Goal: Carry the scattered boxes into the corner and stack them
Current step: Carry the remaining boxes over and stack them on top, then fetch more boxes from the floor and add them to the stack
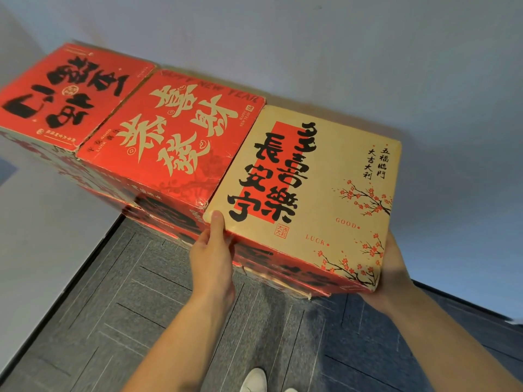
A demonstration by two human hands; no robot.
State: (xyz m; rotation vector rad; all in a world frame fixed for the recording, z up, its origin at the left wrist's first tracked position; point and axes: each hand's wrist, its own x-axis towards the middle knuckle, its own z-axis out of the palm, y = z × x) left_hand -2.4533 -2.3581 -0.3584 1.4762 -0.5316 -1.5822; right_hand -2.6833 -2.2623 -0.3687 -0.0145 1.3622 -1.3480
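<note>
– While the head cam looks down, what's nearest?
– White shoe (254, 379) at the bottom edge, on grey patterned carpet (127, 321). Two bare forearms reach forward from there.
– Hands?
– Left hand (212, 258) is at the near-left corner of the tan box (319, 193). Thumb lies flat on the top face and the palm is against the side, so it grips that corner. The other left fingers are hidden below the edge. Right hand (394, 267) is against the near-right corner. Its fingers are behind the box, so can't tell whether they're curled or straight.
– Box position?
– Tan box is rightmost in a top row of three. Black calligraphy on a red stripe, plum blossom print, "GOOD" and "LUCK" on the lid. Can't tell whether it's fully resting or partly carried.
– Rest of the row?
– The red box with gold characters (175, 137) touches its left side. Beyond that, also touching, the red box with black characters (65, 86) sits deepest in the corner. Lower boxes (167, 219) show under the row. The row backs onto the pale wall (339, 52).
</note>
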